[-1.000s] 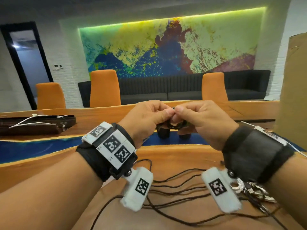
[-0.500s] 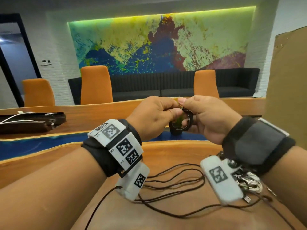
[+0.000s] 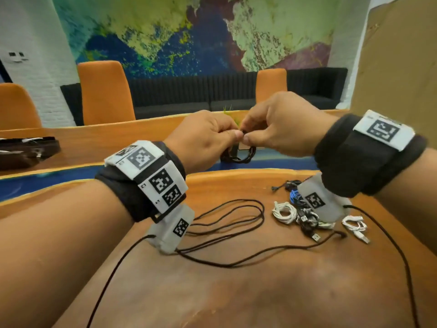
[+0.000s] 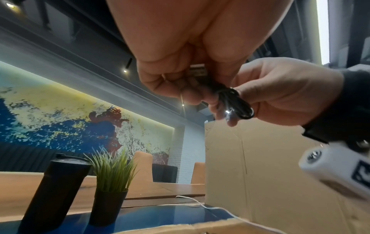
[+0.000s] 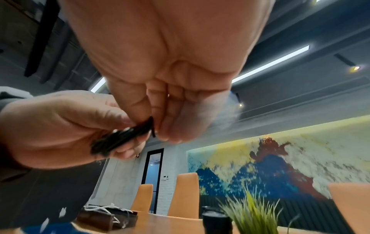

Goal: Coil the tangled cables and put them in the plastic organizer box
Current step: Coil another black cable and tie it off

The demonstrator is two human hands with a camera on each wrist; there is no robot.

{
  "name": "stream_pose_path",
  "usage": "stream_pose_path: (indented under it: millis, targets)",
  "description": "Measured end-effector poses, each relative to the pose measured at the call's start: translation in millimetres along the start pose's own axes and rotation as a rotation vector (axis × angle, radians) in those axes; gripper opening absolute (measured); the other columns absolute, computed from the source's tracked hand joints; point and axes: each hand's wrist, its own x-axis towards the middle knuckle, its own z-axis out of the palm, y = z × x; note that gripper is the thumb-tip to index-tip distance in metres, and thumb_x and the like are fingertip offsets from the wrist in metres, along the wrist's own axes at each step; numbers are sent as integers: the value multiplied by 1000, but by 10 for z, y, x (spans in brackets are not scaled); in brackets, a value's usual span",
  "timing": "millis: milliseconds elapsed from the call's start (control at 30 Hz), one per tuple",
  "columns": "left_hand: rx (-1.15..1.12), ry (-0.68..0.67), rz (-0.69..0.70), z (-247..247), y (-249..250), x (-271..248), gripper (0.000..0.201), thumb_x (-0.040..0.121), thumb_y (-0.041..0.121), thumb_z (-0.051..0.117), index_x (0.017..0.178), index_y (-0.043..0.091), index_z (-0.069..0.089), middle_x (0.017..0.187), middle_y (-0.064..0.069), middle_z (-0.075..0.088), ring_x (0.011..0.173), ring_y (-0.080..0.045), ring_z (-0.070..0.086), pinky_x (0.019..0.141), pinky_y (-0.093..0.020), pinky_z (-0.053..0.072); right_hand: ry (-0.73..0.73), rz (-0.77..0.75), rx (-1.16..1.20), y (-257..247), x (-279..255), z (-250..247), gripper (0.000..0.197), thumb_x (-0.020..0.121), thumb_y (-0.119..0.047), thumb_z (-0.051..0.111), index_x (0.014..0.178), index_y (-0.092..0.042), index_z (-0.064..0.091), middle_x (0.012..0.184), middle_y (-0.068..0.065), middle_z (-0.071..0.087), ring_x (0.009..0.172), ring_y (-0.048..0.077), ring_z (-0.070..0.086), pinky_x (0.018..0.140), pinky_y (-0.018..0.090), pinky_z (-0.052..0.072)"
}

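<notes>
Both hands are raised above the wooden table (image 3: 260,292) and meet at a small coil of black cable (image 3: 238,158). My left hand (image 3: 233,136) pinches the coil's top, and in the left wrist view its fingers (image 4: 180,88) also curl round a USB plug (image 4: 197,72). My right hand (image 3: 247,133) pinches the same black coil (image 4: 237,104) from the other side. The right wrist view shows the coil (image 5: 122,139) blurred between both hands. Loose black cable loops (image 3: 234,221) lie on the table below. No plastic organizer box is clearly in view.
A tangle of white, black and blue cables (image 3: 305,215) lies under my right wrist. A tall cardboard box (image 3: 399,67) stands at the right. A dark brown box (image 3: 26,151) with white cables sits far left. A black tumbler (image 4: 54,190) and potted plant (image 4: 110,182) stand beyond the hands.
The view has tilted down, so more of the table and the cable pile shows. Both hands still hold the black coil and have shifted slightly right.
</notes>
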Motion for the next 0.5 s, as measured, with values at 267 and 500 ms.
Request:
stream_pose_path:
  millis: [267, 500]
  targets:
    - [210, -149, -76, 292, 92, 11, 35, 96, 46, 55, 88, 17, 73, 80, -2, 69, 77, -19, 64, 69, -38, 54, -219, 296, 307, 410, -62, 124, 7, 86, -16, 74, 90, -10, 73, 77, 6, 74, 65, 11, 70, 55, 21, 55]
    - [506, -752, -226, 422, -152, -139, 32, 95, 48, 57, 86, 21, 72, 74, 8, 66, 72, -11, 61, 62, -27, 44, -408, 490, -224, 1215, -174, 578, 5, 82, -14, 75, 78, -13, 72, 73, 6, 72, 65, 21, 69, 60, 33, 58]
